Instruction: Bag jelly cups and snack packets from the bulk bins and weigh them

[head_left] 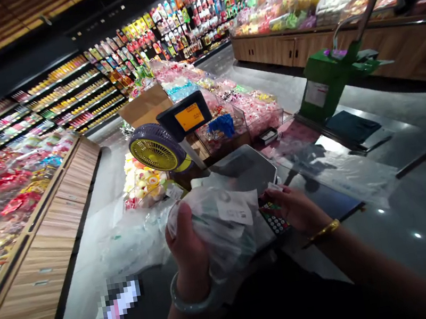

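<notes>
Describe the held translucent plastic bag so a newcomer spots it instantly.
Start at the grey, flat weighing scale with the orange display. Nearer the camera, the left hand grips the translucent plastic bag. Unlike the limp clear plastic to its left, it bulges and bears a white printed label.

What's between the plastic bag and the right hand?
In the head view, a number keypad shows between the plastic bag and the right hand, which partly covers it.

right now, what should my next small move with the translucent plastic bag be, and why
Perhaps bring the small whitish slip your right hand seems to pinch over to the translucent plastic bag: your left hand holds the bag, and the slip is apart from it, by the black keypad.
</notes>
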`<action>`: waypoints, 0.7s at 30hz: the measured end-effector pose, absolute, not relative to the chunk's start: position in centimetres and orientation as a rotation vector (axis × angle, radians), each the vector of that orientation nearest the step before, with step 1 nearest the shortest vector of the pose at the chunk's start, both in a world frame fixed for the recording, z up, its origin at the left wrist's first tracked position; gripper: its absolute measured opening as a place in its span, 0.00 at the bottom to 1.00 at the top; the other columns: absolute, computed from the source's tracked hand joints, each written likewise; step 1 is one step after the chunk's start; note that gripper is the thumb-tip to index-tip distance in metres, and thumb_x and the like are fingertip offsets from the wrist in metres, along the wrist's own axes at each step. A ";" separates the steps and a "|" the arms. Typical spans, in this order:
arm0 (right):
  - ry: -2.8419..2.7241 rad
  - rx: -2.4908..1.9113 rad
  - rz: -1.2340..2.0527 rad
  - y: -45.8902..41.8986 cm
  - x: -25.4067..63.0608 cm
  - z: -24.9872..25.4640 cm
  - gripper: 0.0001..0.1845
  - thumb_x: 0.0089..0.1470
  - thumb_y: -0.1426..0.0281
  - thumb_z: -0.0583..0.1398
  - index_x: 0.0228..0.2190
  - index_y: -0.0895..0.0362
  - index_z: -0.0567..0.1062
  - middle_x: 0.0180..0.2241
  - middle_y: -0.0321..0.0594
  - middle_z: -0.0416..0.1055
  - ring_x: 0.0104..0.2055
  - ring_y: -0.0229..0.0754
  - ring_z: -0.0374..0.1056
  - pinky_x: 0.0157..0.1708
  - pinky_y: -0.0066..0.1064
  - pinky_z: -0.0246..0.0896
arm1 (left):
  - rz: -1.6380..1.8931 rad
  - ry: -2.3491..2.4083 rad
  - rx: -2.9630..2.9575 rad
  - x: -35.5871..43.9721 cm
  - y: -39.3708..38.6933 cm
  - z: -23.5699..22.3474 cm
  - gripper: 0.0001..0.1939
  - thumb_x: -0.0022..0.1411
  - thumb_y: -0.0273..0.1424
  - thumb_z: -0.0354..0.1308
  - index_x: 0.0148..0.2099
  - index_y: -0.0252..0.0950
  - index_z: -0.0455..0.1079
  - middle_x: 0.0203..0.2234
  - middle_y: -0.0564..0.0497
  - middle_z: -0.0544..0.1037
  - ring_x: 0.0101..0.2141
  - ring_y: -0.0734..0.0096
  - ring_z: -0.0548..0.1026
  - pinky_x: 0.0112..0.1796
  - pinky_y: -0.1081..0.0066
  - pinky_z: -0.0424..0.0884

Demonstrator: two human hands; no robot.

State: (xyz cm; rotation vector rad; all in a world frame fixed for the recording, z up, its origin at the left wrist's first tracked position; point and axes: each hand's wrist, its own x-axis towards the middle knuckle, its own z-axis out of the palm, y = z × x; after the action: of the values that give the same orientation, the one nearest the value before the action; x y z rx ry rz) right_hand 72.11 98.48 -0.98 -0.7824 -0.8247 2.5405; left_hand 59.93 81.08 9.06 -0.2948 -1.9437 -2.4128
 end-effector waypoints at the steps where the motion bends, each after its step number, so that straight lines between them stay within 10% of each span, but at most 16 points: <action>1: -0.844 -0.818 2.531 98.4 72.0 -0.9 0.18 0.37 0.62 0.75 0.28 0.55 0.75 0.29 0.36 0.75 0.35 0.42 0.71 0.41 0.43 0.72 | -2.392 -1.954 -0.314 60.2 80.9 8.8 0.11 0.58 0.40 0.65 0.35 0.36 0.76 0.28 0.54 0.76 0.31 0.70 0.74 0.34 0.72 0.72; 21: -1.012 -1.021 2.334 96.1 71.3 -2.6 0.22 0.36 0.59 0.73 0.23 0.55 0.68 0.23 0.31 0.67 0.26 0.36 0.66 0.24 0.28 0.64 | -2.162 -2.117 -0.578 63.5 80.4 9.3 0.16 0.59 0.40 0.64 0.25 0.36 0.68 0.19 0.56 0.68 0.21 0.75 0.66 0.22 0.75 0.64</action>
State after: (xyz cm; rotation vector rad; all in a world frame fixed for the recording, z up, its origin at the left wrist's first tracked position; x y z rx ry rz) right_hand 71.32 96.08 -2.63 -1.0206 -1.0123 2.3337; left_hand 63.47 80.36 9.28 -0.5785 -2.1167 -2.1619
